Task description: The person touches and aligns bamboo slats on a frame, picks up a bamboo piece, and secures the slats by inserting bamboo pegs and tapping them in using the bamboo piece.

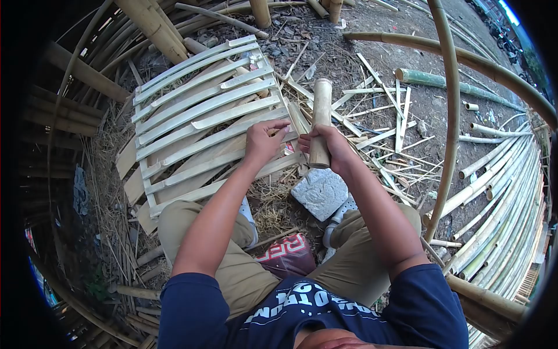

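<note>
My right hand [326, 143] is wrapped round a short, thick bamboo piece [322, 104], held roughly upright over a pale stone block [321, 194]. To its left, my left hand [268, 139] has its fingers bent and pinched together over the right edge of a slatted bamboo frame [203, 123]; whatever is between those fingertips is too small to make out. The frame's pale slats lie side by side across thin crosspieces on the ground.
Split bamboo offcuts [401, 119] lie scattered to the right of the frame. A green bamboo pole [459, 86] and a stack of long poles [500, 215] lie farther right. A curved pole [452, 116] crosses the view. Thick bamboo posts [152, 29] stand at the upper left.
</note>
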The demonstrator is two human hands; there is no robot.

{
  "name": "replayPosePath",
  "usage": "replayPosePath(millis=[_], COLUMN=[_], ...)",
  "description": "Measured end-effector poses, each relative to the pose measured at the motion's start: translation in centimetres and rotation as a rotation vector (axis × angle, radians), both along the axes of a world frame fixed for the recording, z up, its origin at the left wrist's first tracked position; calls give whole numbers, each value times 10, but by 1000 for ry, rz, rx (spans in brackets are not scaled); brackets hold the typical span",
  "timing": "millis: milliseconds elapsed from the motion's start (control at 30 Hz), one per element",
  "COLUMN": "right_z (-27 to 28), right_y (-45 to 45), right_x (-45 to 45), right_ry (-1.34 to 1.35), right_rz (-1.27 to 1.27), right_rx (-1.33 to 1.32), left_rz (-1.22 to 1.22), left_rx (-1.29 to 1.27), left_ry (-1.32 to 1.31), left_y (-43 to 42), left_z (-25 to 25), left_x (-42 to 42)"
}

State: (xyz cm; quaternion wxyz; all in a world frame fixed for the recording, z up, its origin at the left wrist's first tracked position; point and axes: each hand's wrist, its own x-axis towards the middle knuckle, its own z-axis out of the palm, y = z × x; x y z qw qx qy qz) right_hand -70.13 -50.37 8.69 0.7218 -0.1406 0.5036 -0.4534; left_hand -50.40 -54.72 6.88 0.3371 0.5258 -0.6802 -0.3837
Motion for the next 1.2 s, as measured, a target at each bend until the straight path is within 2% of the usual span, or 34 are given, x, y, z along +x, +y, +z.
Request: replayPosePath(millis=[400, 500, 600, 700, 800, 900, 1033, 1200], right_z=[5, 8, 1, -9, -23, -13, -19, -16], right_y=[3, 3, 6, 8, 4, 5, 5, 7], right_x=[-4, -9, -7, 0, -2, 3, 1, 2], right_ry=[35, 222, 342, 171, 118, 122, 138, 145], right_rz=[-57, 98, 118, 50, 151, 132, 170, 139], right_rx=[-27, 32, 62, -13, -88, -26, -52, -62], left_rz=[-35, -26, -38, -47, -45, -40, -27, -9], left_rx=[-126, -118, -103, -74, -58, -123, -47, -209], left_ry=[-40, -31, 12, 41, 23, 22, 52, 92], left_y=[-2, 0, 1, 1, 0, 1, 1, 1], left_z=[-19, -16, -17, -19, -25, -24, -24, -30], left_x=[-2, -3, -2, -2, 1, 1, 2, 2])
